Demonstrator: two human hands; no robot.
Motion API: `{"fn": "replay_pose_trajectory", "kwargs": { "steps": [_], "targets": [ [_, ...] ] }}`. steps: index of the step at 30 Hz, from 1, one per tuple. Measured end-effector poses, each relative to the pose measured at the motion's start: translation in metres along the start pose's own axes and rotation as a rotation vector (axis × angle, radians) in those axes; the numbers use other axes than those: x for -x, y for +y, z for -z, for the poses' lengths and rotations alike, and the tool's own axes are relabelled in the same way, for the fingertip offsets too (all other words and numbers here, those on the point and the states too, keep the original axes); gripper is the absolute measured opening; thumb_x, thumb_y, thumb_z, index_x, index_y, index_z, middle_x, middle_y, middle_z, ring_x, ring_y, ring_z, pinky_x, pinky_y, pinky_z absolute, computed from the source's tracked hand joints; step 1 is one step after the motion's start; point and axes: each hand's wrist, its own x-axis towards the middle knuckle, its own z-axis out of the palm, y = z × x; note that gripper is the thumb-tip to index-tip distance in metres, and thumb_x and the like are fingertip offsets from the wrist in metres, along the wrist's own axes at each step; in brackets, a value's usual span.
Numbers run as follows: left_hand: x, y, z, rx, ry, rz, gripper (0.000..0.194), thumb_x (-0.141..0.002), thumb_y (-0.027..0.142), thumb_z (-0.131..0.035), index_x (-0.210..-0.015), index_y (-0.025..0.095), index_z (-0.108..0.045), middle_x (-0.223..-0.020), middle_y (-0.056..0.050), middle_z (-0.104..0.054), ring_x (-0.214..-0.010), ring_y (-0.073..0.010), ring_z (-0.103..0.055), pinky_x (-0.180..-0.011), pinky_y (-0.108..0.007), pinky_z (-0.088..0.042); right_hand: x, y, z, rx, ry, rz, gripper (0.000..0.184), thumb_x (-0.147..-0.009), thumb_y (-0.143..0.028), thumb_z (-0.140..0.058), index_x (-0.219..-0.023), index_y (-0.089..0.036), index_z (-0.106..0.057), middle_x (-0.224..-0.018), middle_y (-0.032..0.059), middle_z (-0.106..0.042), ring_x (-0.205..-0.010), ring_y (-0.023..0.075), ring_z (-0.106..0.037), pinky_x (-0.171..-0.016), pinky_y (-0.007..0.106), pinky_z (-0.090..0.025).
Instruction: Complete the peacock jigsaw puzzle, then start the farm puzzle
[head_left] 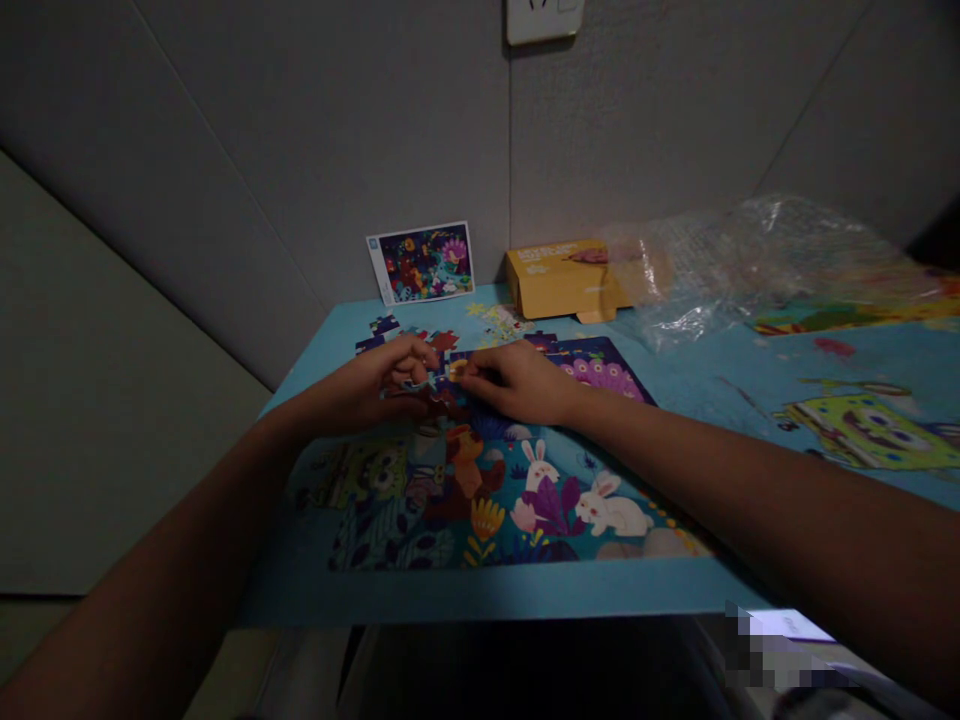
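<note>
A partly assembled jigsaw puzzle [525, 500] with white rabbits and flowers lies on the light blue table [465, 590]. My left hand [386, 380] rests over the puzzle's upper middle with its fingers curled on a puzzle piece [429, 362]. My right hand [517, 380] lies right beside it, its fingertips pinched on a small yellowish piece [457, 369]. The two hands almost touch. Loose pieces [382, 330] lie just behind them.
A reference picture card [422, 262] leans on the grey wall. A yellow cardboard box [559, 280] stands beside it, with a crumpled clear plastic bag [750, 265] to its right. The table's near edge is just below the puzzle. A wall socket [544, 18] sits above.
</note>
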Motion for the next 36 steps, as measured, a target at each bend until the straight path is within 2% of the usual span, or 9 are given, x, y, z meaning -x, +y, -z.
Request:
{"fn": "replay_pose_trajectory", "kwargs": {
  "steps": [4,7,11,17,21,26,28,33,36],
  "targets": [
    [-0.006,0.004,-0.002,0.13,0.307,0.065,0.032,-0.076,0.038,-0.069,-0.1,0.017,-0.061,-0.096,-0.004,-0.065,-0.074,-0.0145,-0.061,-0.058,-0.021,-0.045,0.002,-0.002,0.001,-0.066,-0.022,0.01,0.015,-0.086,-0.022,-0.056,-0.075,-0.014,-0.062,-0.06,-0.0029,-0.053,-0.057,0.0092,-0.043,-0.059,0.024,-0.026],
    [-0.009,0.003,-0.009,0.274,0.375,0.131,0.03,-0.071,0.037,-0.073,-0.087,0.017,-0.057,-0.077,-0.001,-0.065,-0.06,-0.0127,-0.06,-0.052,-0.021,-0.045,0.003,-0.003,0.001,-0.14,-0.098,0.041,0.014,-0.084,-0.027,-0.061,-0.085,-0.014,-0.066,-0.063,-0.0029,-0.056,-0.057,0.0091,-0.044,-0.058,0.023,-0.026],
    [-0.011,0.002,-0.019,0.354,0.258,0.16,0.032,-0.071,0.036,-0.075,-0.076,0.018,-0.049,-0.064,0.002,-0.063,-0.056,-0.0121,-0.062,-0.05,-0.019,-0.045,0.003,-0.003,0.001,-0.13,-0.109,0.069,0.02,-0.086,-0.03,-0.06,-0.075,-0.014,-0.063,-0.057,-0.0048,-0.049,-0.054,0.0082,-0.041,-0.057,0.023,-0.025],
    [-0.006,0.006,-0.015,0.358,0.041,0.086,0.045,-0.074,0.035,-0.075,-0.109,0.02,-0.051,-0.083,-0.002,-0.073,-0.076,-0.0182,-0.071,-0.06,-0.022,-0.052,0.002,-0.002,-0.001,-0.157,-0.086,0.06,0.023,-0.092,-0.029,-0.051,-0.079,-0.013,-0.062,-0.064,-0.0021,-0.055,-0.058,0.009,-0.044,-0.058,0.023,-0.027],
    [-0.004,0.005,-0.01,0.345,-0.123,0.129,0.028,-0.075,0.036,-0.073,-0.091,0.019,-0.058,-0.08,-0.002,-0.073,-0.076,-0.0193,-0.071,-0.064,-0.026,-0.054,0.002,-0.001,-0.002,-0.172,-0.06,0.051,0.019,-0.09,-0.025,-0.053,-0.078,-0.013,-0.062,-0.062,-0.0028,-0.054,-0.059,0.0091,-0.045,-0.06,0.023,-0.028],
    [-0.003,-0.001,-0.006,0.241,-0.232,0.167,0.028,-0.077,0.039,-0.071,-0.093,0.02,-0.058,-0.082,0.0,-0.072,-0.074,-0.0166,-0.068,-0.064,-0.025,-0.052,0.002,-0.001,-0.002,-0.162,-0.059,0.046,0.019,-0.089,-0.023,-0.053,-0.077,-0.012,-0.063,-0.06,-0.0029,-0.053,-0.058,0.0089,-0.045,-0.06,0.023,-0.028],
    [-0.003,-0.003,-0.004,0.107,-0.244,0.141,0.027,-0.079,0.04,-0.069,-0.094,0.019,-0.059,-0.084,0.001,-0.07,-0.076,-0.0157,-0.066,-0.067,-0.025,-0.05,0.001,-0.001,-0.002,-0.157,-0.058,0.051,0.019,-0.089,-0.023,-0.054,-0.077,-0.012,-0.064,-0.06,-0.0025,-0.053,-0.058,0.009,-0.045,-0.06,0.023,-0.028],
    [-0.003,-0.004,-0.001,-0.131,-0.209,-0.079,0.023,-0.078,0.04,-0.071,-0.084,0.019,-0.063,-0.092,0.0,-0.063,-0.088,-0.0154,-0.059,-0.08,-0.025,-0.044,0.001,-0.001,-0.002,-0.154,-0.058,0.055,0.019,-0.089,-0.024,-0.054,-0.077,-0.012,-0.064,-0.063,-0.0016,-0.056,-0.059,0.0092,-0.047,-0.06,0.023,-0.029],
    [0.0,-0.004,0.002,-0.165,-0.226,-0.052,0.037,-0.073,0.044,-0.076,-0.097,0.02,-0.061,-0.098,0.0,-0.062,-0.09,-0.017,-0.057,-0.079,-0.026,-0.044,0.001,-0.001,-0.002,-0.149,-0.065,0.051,0.019,-0.089,-0.024,-0.053,-0.078,-0.012,-0.064,-0.063,-0.0014,-0.056,-0.059,0.0092,-0.047,-0.061,0.023,-0.029]
  ]
}}
